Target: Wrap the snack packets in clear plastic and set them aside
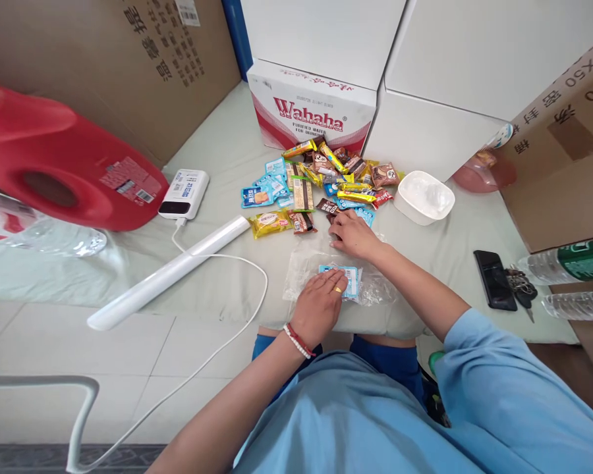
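Observation:
My left hand (pixel 322 297) lies flat over a light-blue snack packet (pixel 352 282), covering its left part. Under that packet spreads a clear plastic bag (pixel 299 263), crumpled at its right end. Farther forward, my right hand (pixel 353 234) rests at the near edge of a heap of wrapped snacks (pixel 336 168), fingers bent and somewhat apart. Its fingertips touch or nearly touch a dark brown packet (pixel 326 207); no grip on it shows. Left of this hand are a brown packet (pixel 302 222) and a yellow packet (pixel 269 224).
A white plastic tub (pixel 423 197) stands right of the heap, a Wahaha carton (pixel 311 108) behind. Leftward are a white tube lamp (pixel 172 273), a power bank (pixel 184 194) with cable, and a red jug (pixel 74 158). A phone (pixel 495 280), keys (pixel 521 286) and bottles lie right.

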Demonstrator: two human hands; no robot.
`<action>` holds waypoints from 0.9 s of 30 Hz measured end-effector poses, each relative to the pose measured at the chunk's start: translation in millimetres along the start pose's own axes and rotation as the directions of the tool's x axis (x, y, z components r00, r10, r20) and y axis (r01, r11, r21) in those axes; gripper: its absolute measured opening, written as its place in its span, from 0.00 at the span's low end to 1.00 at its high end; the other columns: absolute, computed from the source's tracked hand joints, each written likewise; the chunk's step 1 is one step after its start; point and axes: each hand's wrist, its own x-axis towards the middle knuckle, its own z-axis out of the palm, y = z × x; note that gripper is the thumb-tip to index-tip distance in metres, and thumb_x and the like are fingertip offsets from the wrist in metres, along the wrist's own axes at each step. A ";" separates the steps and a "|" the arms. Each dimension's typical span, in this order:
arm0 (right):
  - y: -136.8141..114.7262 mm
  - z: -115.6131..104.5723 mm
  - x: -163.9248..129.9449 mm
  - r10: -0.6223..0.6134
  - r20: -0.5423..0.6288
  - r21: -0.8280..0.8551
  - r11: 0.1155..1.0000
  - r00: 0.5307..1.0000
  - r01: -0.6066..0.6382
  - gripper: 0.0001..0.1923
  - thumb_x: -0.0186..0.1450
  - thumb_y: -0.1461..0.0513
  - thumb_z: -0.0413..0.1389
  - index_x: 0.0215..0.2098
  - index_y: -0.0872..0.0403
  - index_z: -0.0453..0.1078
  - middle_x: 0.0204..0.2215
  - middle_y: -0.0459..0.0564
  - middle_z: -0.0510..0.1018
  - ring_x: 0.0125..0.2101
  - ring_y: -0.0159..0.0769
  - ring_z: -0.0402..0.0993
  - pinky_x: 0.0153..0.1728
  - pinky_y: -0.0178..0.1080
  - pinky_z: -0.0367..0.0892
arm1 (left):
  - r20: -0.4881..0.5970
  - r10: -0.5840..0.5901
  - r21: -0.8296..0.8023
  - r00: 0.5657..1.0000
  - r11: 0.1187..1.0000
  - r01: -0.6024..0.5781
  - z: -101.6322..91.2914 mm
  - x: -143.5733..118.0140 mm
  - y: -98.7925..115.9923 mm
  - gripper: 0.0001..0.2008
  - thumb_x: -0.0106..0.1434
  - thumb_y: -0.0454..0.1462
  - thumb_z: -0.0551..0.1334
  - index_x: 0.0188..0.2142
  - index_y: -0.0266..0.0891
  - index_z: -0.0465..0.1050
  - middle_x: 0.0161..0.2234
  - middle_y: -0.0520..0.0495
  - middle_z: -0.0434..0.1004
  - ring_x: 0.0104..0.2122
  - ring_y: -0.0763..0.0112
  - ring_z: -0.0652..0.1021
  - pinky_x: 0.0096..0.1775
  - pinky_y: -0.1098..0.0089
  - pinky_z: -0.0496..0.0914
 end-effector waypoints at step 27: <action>-78.7 -41.9 -81.7 -0.052 0.302 -0.040 0.997 0.952 0.068 0.21 0.74 0.62 0.48 0.62 0.49 0.71 0.41 0.54 0.83 0.37 0.41 0.78 0.33 0.36 0.58 | -0.048 -0.014 0.093 0.999 0.995 0.019 -9.2 1.4 1.3 0.11 0.68 0.28 0.58 0.40 0.37 0.80 0.37 0.43 0.84 0.41 0.60 0.81 0.48 0.57 0.72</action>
